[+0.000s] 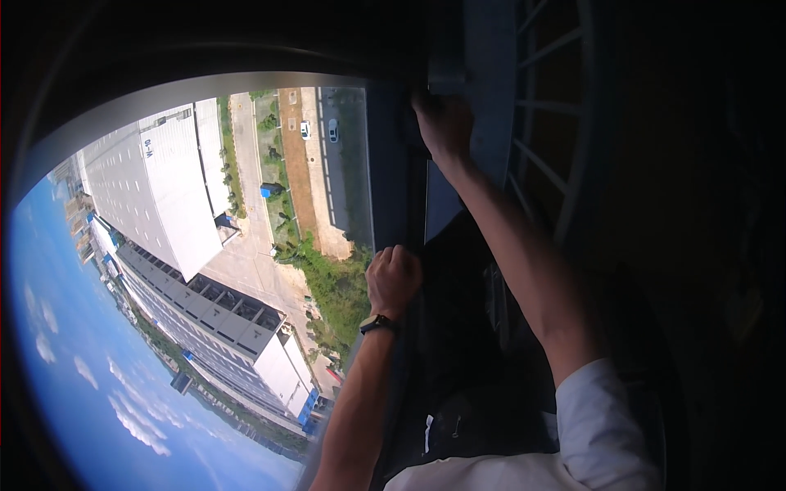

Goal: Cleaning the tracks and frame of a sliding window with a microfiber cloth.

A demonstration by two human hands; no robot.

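My left hand (393, 279), with a dark-banded watch (377, 323) at the wrist, is closed against the dark inner edge of a window frame (393, 196). Its fingers are curled over, and their tips are hidden. Farther up the same frame, in deep shadow, is my right hand (447, 127). It is bent at the wrist, with its fingers mostly lost in the dark, so what it grips cannot be made out. Both forearms reach up from the bottom of the picture, and a white short sleeve (595, 411) covers my right upper arm.
Through the window, seen turned sideways, are large white buildings (166, 202), a road (252, 153), two parked cars (306, 130), shrubs (331, 282) and sky (67, 344). Right of the frame, a barred metal rack or railing (549, 104) stands in shadow. The far right is too dark to read.
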